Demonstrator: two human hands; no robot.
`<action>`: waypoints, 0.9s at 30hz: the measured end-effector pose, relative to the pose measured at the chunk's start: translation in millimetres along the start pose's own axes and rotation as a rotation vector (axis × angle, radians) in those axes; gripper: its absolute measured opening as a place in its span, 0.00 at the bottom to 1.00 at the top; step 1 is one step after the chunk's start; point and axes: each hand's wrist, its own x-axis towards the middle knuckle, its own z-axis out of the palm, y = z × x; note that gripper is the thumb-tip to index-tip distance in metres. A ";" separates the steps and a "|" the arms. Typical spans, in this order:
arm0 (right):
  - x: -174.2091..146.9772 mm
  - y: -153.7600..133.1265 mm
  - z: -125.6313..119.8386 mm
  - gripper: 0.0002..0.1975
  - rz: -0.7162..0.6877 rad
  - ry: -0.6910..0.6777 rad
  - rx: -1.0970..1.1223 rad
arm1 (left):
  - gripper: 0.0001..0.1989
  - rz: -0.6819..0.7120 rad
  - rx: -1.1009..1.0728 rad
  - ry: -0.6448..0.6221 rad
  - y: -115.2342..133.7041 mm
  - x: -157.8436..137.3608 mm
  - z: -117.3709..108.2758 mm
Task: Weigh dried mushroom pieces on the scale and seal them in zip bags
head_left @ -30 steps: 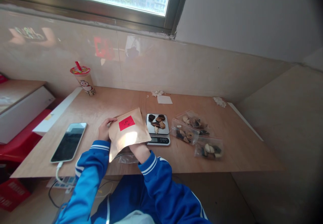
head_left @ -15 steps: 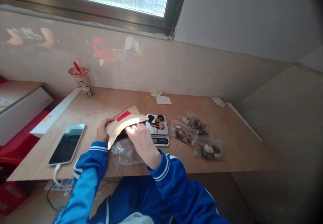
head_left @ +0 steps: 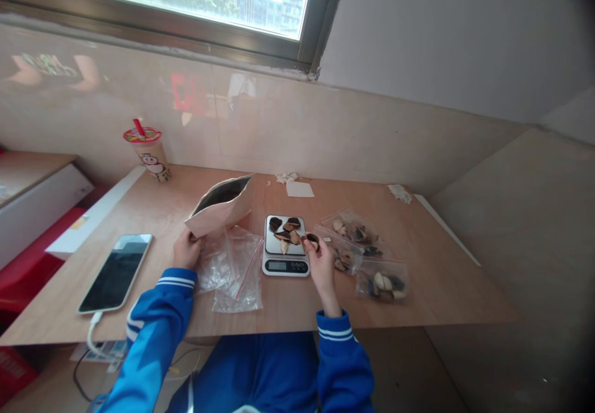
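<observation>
My left hand [head_left: 186,250] grips the lower left corner of a brown paper bag [head_left: 227,211], whose mouth gapes toward me and shows a dark inside. My right hand [head_left: 322,264] pinches a curved, dark brown dried piece [head_left: 312,239] at the right edge of a small kitchen scale [head_left: 285,268]. On the scale's plate lie several dried shell-like pieces [head_left: 289,235], dark brown to tan. The scale's display is lit, but its figures are too small to read. Clear zip bags [head_left: 239,276] with red seams lie flat between the paper bag and the scale.
Filled zip bags [head_left: 383,283] of similar pieces lie right of the scale. A phone [head_left: 116,273] on a white cable [head_left: 93,332] rests at the left. A drink cup [head_left: 153,159] with a straw stands at the back left. White paper [head_left: 300,190] and crumpled tissue [head_left: 400,193] lie along the wall.
My right hand has come out of the paper bag and moved right to the scale, holding a dried piece. The bag has tipped so its mouth shows, and the empty zip bags are uncovered.
</observation>
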 end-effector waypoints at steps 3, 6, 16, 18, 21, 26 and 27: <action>-0.3 23.3 1.9 0.25 -0.019 0.074 -0.173 | 0.14 0.000 -0.001 0.016 -4.1 1.2 1.4; -1.0 31.1 12.0 0.25 -0.121 0.079 -0.326 | 0.14 -0.018 0.007 0.008 -5.3 1.5 0.9; 9.6 43.6 4.9 0.28 -0.264 0.233 -0.399 | 0.15 -0.007 -0.030 0.003 -2.5 0.9 0.7; 10.7 37.4 1.4 0.28 -0.239 0.188 -0.344 | 0.15 -0.009 -0.044 0.004 -3.1 1.0 1.2; 7.7 21.1 11.1 0.28 -0.241 0.065 -0.270 | 0.14 -0.017 -0.052 0.002 -4.2 1.3 1.6; 0.7 1.4 45.8 0.19 -0.343 -0.125 -0.435 | 0.15 -0.011 -0.064 -0.004 -3.0 0.9 1.2; 0.7 0.0 49.7 0.16 -0.358 -0.142 -0.501 | 0.16 -0.009 -0.067 -0.006 -2.2 0.7 1.1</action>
